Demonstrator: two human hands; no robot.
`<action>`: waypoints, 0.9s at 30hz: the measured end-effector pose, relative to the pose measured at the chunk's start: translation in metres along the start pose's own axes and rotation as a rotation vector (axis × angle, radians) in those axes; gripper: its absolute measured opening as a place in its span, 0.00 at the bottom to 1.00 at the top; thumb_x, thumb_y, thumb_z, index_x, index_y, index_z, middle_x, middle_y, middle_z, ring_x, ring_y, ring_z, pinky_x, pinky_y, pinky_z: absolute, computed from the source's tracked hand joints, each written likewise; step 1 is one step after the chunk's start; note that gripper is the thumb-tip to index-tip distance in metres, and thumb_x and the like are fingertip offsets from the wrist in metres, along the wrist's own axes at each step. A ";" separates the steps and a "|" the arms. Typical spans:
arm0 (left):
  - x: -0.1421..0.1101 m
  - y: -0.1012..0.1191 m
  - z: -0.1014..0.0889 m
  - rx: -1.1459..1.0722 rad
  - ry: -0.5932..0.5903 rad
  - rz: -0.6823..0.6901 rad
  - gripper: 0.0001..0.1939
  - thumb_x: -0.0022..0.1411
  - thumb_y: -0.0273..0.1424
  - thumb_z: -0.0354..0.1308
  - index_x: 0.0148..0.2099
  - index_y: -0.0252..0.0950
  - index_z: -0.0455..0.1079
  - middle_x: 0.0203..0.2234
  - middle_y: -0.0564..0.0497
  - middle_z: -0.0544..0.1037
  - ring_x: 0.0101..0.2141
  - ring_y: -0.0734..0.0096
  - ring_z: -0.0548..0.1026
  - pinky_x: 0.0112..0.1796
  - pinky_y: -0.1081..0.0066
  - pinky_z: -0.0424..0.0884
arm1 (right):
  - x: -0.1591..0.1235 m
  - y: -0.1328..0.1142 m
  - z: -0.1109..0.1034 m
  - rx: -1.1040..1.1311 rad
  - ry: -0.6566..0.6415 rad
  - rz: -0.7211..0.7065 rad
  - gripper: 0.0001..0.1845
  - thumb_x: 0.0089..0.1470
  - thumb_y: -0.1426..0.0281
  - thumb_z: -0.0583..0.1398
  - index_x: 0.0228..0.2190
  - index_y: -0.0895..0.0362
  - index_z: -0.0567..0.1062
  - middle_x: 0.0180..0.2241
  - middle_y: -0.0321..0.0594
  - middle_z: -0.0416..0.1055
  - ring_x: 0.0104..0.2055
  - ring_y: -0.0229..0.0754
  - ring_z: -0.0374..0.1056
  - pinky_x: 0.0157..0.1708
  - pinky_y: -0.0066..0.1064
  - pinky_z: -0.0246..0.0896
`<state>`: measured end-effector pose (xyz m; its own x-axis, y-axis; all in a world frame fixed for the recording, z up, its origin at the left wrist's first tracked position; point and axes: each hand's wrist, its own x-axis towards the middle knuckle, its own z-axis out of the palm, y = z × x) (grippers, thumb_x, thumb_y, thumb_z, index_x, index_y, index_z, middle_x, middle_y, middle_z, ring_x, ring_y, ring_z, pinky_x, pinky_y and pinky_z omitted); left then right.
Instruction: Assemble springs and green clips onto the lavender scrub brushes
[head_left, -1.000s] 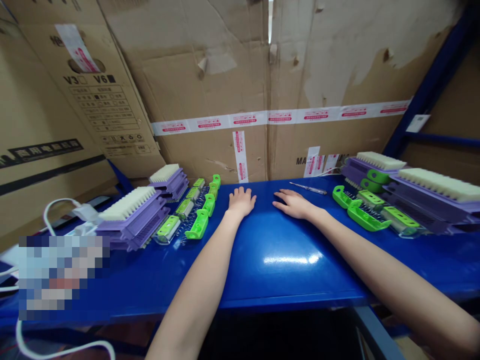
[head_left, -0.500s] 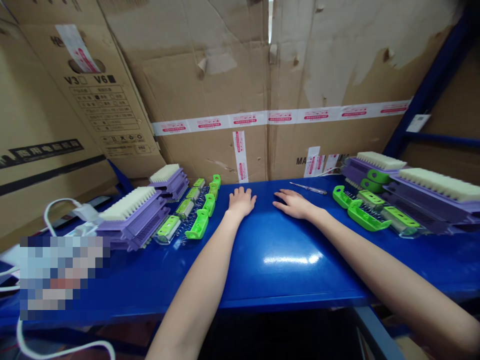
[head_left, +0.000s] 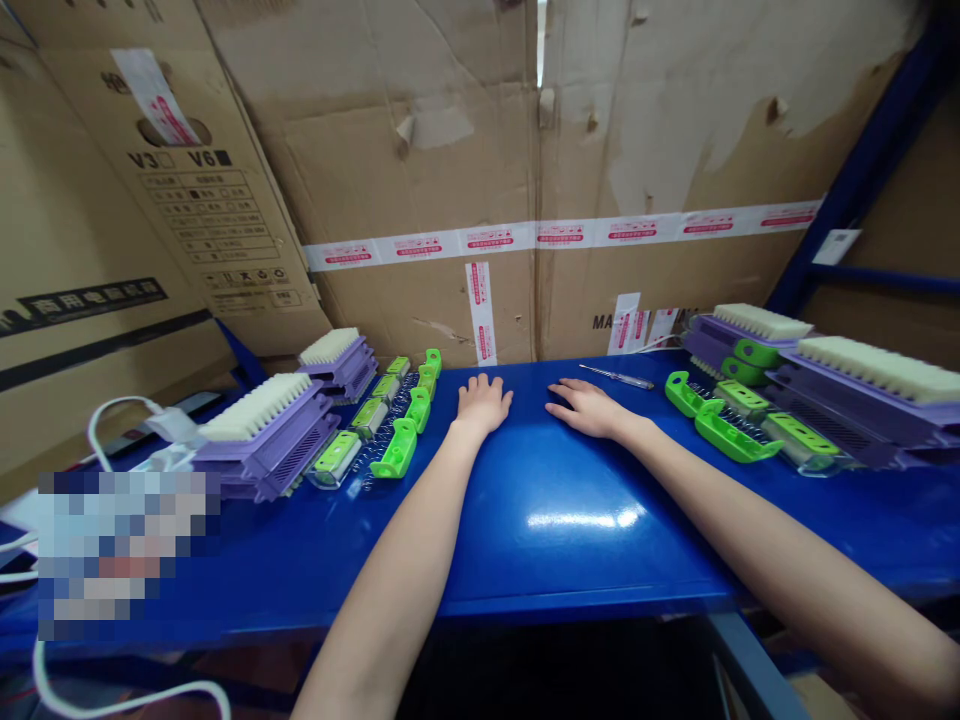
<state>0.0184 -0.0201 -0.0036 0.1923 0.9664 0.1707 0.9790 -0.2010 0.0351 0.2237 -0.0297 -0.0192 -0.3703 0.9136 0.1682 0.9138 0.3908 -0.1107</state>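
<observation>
Quiet hands serve this pose best: palms down on the counter [head_left: 585,560], wrists loose, clear of the springs [head_left: 382,438]. The left hand [head_left: 482,402] rests with fingers slightly spread, its grip holding nothing; the right hand [head_left: 589,407] has the same relaxed, unoccupied grip. From the left I count two brush stacks [head_left: 262,445], four boxes [head_left: 337,457], springs too tangled to number, and four brackets [head_left: 395,452] near the left hand. Then one screwdriver [head_left: 619,378] on the far right of the right hand, two right-hand brackets [head_left: 735,437], two right-hand boxes [head_left: 808,437] and two right-hand stacks [head_left: 874,365].
</observation>
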 end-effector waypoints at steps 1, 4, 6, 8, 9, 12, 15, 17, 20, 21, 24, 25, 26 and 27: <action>0.000 0.000 0.000 0.002 0.002 0.003 0.23 0.67 0.41 0.40 0.58 0.37 0.62 0.53 0.38 0.65 0.53 0.52 0.62 0.49 0.56 0.61 | 0.000 0.000 0.000 -0.002 0.001 -0.002 0.33 0.61 0.54 0.47 0.59 0.63 0.62 0.60 0.56 0.57 0.63 0.55 0.52 0.60 0.45 0.47; -0.001 0.000 -0.001 0.006 0.004 0.005 0.23 0.67 0.41 0.40 0.58 0.36 0.62 0.53 0.38 0.66 0.53 0.52 0.62 0.48 0.57 0.61 | 0.000 0.000 0.000 -0.007 0.000 -0.003 0.33 0.61 0.54 0.47 0.59 0.63 0.62 0.60 0.56 0.57 0.63 0.54 0.52 0.60 0.45 0.47; -0.001 0.000 -0.001 0.011 0.004 0.002 0.23 0.67 0.41 0.40 0.58 0.37 0.62 0.53 0.39 0.66 0.53 0.52 0.63 0.49 0.57 0.61 | 0.000 0.000 0.000 -0.010 -0.001 0.001 0.33 0.61 0.54 0.47 0.59 0.62 0.62 0.60 0.55 0.57 0.63 0.54 0.52 0.60 0.45 0.47; -0.001 0.000 -0.001 0.015 0.006 0.000 0.23 0.68 0.42 0.40 0.58 0.37 0.62 0.53 0.39 0.66 0.53 0.53 0.63 0.49 0.58 0.61 | 0.000 0.000 0.000 -0.010 -0.005 0.002 0.33 0.61 0.54 0.46 0.59 0.62 0.62 0.60 0.55 0.57 0.63 0.54 0.52 0.60 0.45 0.47; -0.001 0.000 -0.001 0.017 0.005 0.000 0.23 0.68 0.42 0.40 0.58 0.37 0.62 0.53 0.39 0.66 0.53 0.53 0.63 0.48 0.58 0.62 | 0.000 0.000 0.000 -0.009 -0.006 0.003 0.33 0.61 0.54 0.46 0.59 0.62 0.62 0.60 0.56 0.57 0.63 0.54 0.52 0.60 0.45 0.47; -0.001 0.000 -0.001 0.020 0.001 -0.001 0.23 0.68 0.42 0.40 0.58 0.38 0.62 0.53 0.40 0.66 0.53 0.53 0.63 0.48 0.58 0.61 | 0.000 0.000 0.000 -0.009 -0.006 0.005 0.33 0.61 0.54 0.46 0.60 0.62 0.62 0.61 0.56 0.56 0.64 0.54 0.51 0.60 0.45 0.47; 0.000 0.000 0.000 0.016 0.002 0.002 0.23 0.68 0.42 0.40 0.58 0.37 0.62 0.53 0.39 0.66 0.53 0.52 0.63 0.48 0.57 0.61 | 0.000 0.000 0.000 -0.007 -0.004 0.008 0.33 0.61 0.54 0.47 0.60 0.62 0.62 0.61 0.56 0.56 0.63 0.54 0.51 0.60 0.45 0.47; 0.000 0.000 0.000 0.013 0.004 0.005 0.23 0.67 0.41 0.40 0.58 0.36 0.62 0.53 0.39 0.66 0.52 0.52 0.63 0.48 0.57 0.62 | 0.000 -0.001 -0.001 -0.003 -0.005 0.010 0.33 0.61 0.54 0.47 0.59 0.62 0.62 0.61 0.56 0.56 0.63 0.54 0.51 0.61 0.44 0.46; 0.000 0.000 0.000 0.013 0.002 0.004 0.23 0.67 0.41 0.40 0.58 0.36 0.62 0.53 0.38 0.66 0.53 0.52 0.63 0.48 0.57 0.61 | -0.001 -0.001 -0.001 0.006 -0.005 0.012 0.33 0.61 0.54 0.47 0.59 0.62 0.62 0.61 0.55 0.56 0.64 0.54 0.51 0.61 0.44 0.46; 0.000 0.000 0.001 0.013 0.001 0.003 0.23 0.67 0.41 0.40 0.58 0.36 0.62 0.53 0.38 0.66 0.53 0.51 0.62 0.48 0.56 0.61 | -0.001 -0.001 -0.001 0.008 -0.006 0.013 0.33 0.61 0.54 0.47 0.60 0.62 0.62 0.61 0.55 0.56 0.64 0.54 0.51 0.61 0.44 0.46; 0.000 0.000 0.001 0.013 0.006 0.005 0.23 0.67 0.41 0.40 0.58 0.36 0.62 0.53 0.38 0.66 0.53 0.51 0.62 0.48 0.56 0.61 | -0.001 -0.001 -0.001 0.007 -0.009 0.013 0.33 0.61 0.54 0.47 0.60 0.63 0.62 0.61 0.56 0.56 0.64 0.54 0.51 0.61 0.45 0.46; 0.000 0.000 0.001 0.012 0.008 0.006 0.23 0.67 0.41 0.40 0.58 0.36 0.62 0.53 0.38 0.66 0.52 0.51 0.62 0.48 0.56 0.61 | -0.001 -0.001 0.000 0.005 -0.009 0.012 0.33 0.61 0.54 0.47 0.60 0.63 0.62 0.61 0.56 0.56 0.64 0.54 0.51 0.61 0.45 0.46; 0.000 -0.001 0.001 0.010 0.010 0.007 0.23 0.67 0.41 0.40 0.58 0.36 0.62 0.52 0.38 0.66 0.52 0.51 0.63 0.48 0.56 0.61 | -0.001 -0.001 0.000 0.003 -0.007 0.010 0.33 0.61 0.54 0.47 0.60 0.63 0.62 0.61 0.56 0.56 0.64 0.54 0.51 0.61 0.45 0.46; 0.001 -0.001 0.001 0.010 0.011 0.009 0.23 0.67 0.41 0.40 0.58 0.36 0.62 0.52 0.38 0.66 0.52 0.51 0.63 0.48 0.56 0.62 | 0.000 0.000 0.000 0.001 -0.006 0.010 0.33 0.61 0.54 0.47 0.60 0.63 0.62 0.61 0.56 0.56 0.63 0.54 0.51 0.61 0.45 0.46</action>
<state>0.0180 -0.0193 -0.0049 0.2000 0.9627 0.1822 0.9779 -0.2077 0.0241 0.2235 -0.0303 -0.0190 -0.3620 0.9182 0.1609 0.9174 0.3815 -0.1133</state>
